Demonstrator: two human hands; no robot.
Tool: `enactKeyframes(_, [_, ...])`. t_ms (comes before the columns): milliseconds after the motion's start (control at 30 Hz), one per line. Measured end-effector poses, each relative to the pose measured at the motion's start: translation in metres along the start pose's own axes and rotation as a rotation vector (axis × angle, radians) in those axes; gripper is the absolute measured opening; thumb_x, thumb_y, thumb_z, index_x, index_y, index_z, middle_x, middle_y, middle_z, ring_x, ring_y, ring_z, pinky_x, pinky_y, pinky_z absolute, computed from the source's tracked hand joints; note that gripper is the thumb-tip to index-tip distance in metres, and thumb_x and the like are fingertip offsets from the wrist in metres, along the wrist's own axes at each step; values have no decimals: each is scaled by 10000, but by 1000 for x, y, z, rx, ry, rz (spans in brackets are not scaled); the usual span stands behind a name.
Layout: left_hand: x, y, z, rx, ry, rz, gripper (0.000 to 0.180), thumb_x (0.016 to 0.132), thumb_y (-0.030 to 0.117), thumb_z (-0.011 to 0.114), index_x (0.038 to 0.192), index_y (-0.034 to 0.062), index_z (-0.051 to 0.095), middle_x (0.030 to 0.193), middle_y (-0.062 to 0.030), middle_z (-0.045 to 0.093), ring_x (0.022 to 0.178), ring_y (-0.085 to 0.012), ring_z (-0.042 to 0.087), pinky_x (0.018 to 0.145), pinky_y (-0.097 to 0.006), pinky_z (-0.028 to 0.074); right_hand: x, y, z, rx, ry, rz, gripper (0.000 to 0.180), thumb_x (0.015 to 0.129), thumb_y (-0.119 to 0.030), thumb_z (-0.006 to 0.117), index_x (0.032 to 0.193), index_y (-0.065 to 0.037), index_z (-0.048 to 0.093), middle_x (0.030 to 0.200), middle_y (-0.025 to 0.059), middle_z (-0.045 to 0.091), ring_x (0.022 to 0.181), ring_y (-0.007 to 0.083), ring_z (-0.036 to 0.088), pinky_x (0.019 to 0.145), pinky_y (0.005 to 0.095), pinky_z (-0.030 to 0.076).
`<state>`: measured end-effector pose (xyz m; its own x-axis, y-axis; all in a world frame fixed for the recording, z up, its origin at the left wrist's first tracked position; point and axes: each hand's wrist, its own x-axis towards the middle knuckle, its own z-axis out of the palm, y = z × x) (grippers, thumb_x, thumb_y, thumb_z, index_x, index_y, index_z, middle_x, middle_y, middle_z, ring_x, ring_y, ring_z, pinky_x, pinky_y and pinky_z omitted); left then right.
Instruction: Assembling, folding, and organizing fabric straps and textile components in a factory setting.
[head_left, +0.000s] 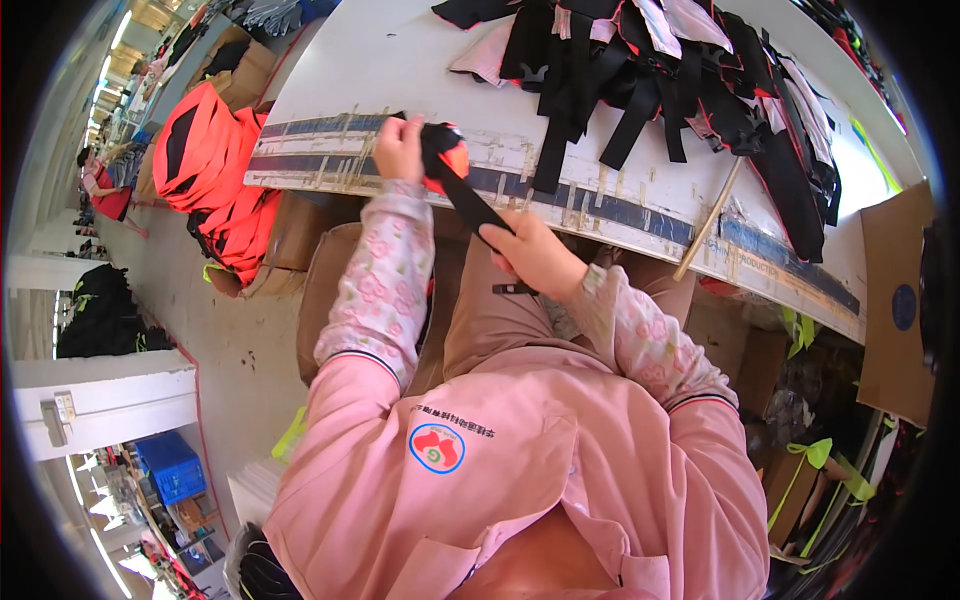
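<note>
Over the table's front edge, my left hand [399, 150] is closed on a bundle of black and orange fabric [446, 158]. A black webbing strap [470, 203] runs from the bundle down to the right. My right hand [532, 252] grips this strap near its lower part, fingers wrapped round it. Below the right hand hangs a dark buckle-like end [513, 289] over my lap. What my left fingers pinch is partly hidden by the hand.
A heap of black straps with buckles and pink pieces [640, 75] covers the table's [400, 60] far side. A thin wooden stick [710, 220] lies across the front edge. Orange fabric [215, 150] is stacked at left; a cardboard box [895, 300] stands at right.
</note>
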<state>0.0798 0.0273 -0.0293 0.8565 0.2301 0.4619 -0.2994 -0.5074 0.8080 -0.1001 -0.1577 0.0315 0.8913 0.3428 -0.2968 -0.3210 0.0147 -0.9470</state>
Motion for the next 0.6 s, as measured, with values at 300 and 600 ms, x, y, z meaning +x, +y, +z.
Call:
enactKeyframes(300, [52,-10,-56,-90,-7,-43,327,764,263,692,632,3,544,548,-51,530,515,-140,451,525,-310,400,-39,-34,16,-84,-110,-77,193,940,-183,484,951,-2,548,596,-67,414,522,17,348,452,199,302])
enactKeyframes(600, [76,-78,-195,396,163,-6,376,792,358,655,729,-8,600,650,-164,584,613,-250,558,618,-364,432,-69,-30,12,-467,-212,-306,165,885,-141,537,892,24,539,626,178,511,533,281,479,526,359,409])
